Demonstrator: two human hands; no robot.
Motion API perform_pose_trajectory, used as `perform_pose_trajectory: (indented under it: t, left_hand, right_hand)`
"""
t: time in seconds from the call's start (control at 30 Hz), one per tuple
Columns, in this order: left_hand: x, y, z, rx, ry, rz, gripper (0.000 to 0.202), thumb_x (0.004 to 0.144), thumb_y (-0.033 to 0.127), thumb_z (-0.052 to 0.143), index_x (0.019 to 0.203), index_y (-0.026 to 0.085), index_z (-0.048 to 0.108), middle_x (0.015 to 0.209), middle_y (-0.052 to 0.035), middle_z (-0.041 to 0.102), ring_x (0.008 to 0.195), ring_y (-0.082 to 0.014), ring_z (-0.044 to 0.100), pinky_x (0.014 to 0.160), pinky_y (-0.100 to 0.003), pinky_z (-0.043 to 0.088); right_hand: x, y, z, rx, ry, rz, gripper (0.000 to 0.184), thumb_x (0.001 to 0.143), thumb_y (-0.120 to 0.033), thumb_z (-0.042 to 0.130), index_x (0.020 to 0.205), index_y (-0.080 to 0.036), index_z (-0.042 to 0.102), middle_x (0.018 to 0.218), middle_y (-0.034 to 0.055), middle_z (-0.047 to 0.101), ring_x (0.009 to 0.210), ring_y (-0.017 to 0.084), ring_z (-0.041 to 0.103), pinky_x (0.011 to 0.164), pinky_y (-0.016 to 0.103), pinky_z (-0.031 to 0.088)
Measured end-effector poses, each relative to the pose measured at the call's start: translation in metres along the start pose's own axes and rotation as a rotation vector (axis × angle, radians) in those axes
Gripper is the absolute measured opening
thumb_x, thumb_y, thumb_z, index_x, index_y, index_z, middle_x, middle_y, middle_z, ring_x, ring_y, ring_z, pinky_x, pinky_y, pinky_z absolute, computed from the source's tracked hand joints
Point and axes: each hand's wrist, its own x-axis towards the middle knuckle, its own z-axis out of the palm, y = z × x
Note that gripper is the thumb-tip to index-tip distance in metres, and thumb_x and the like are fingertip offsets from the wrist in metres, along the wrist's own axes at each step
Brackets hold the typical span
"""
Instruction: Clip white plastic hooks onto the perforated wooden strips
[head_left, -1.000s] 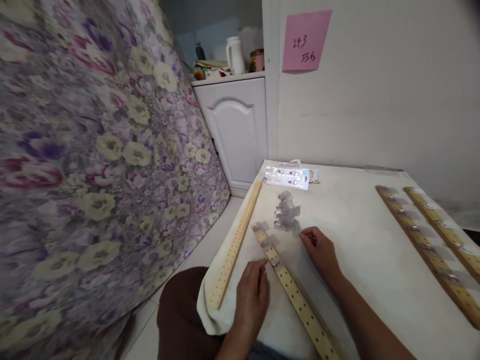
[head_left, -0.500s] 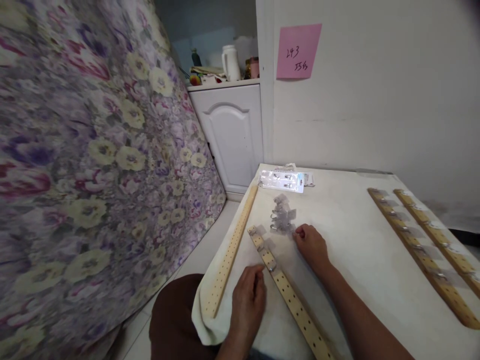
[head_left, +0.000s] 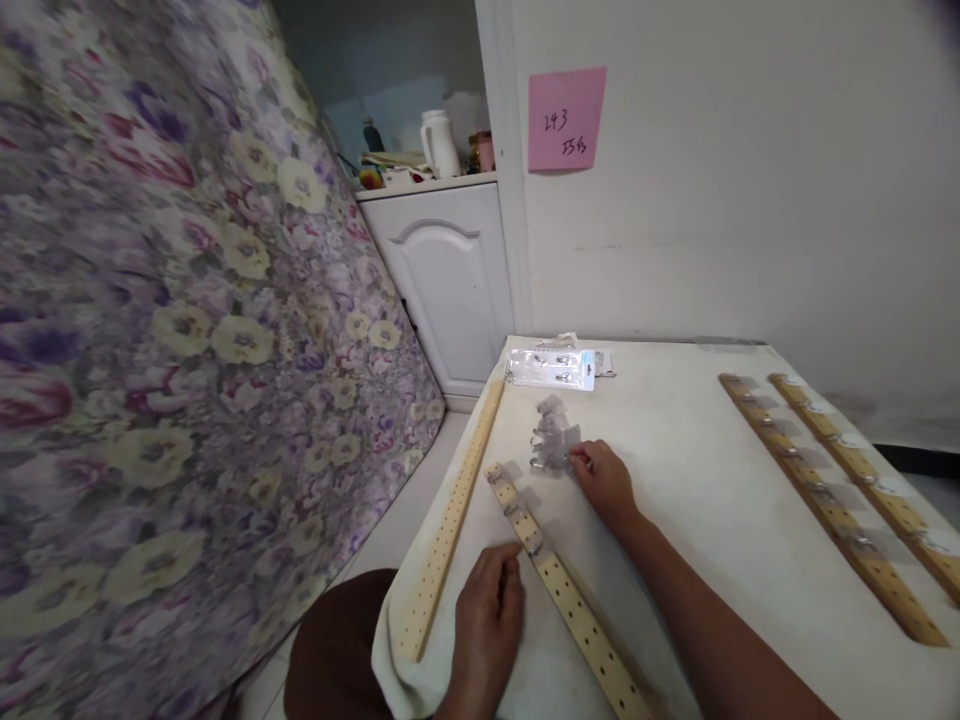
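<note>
Your table, at twelve o'clock, wears smooth off-white cloth [head_left: 675, 430]. Two clip-studded wooden strips [head_left: 831, 508] lie at three o'clock from your right hand [head_left: 604, 480]; a pale, flat, hole-drilled wooden strip [head_left: 572, 602] slants past your left hand [head_left: 487, 610] at one o'clock (clips at its far end). Your hands are apart, left fingers curled, right fingertips pinched at the jumbled clear-plastic-and-metal clips [head_left: 551, 445], at ten o'clock; you can't tell whether either grips anything.
</note>
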Motion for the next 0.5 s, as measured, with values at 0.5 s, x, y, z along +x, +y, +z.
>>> perform_pose_trajectory:
  t: [0.5]
  left_hand:
    - [-0.012, 0.014, -0.006, -0.220, 0.068, -0.022, 0.020, 0.088, 0.031, 0.049, 0.100, 0.021, 0.061, 0.090, -0.0023, 0.065, 0.086, -0.0173, 0.060, 0.078, -0.027, 0.046]
  right_hand:
    - [-0.054, -0.035, -0.044, 0.395, -0.095, -0.135, 0.010, 0.083, -0.027, 0.057, 0.080, -0.020, 0.063, 0.077, 0.0007, 0.057, 0.063, 0.013, 0.050, 0.057, 0.025, 0.039]
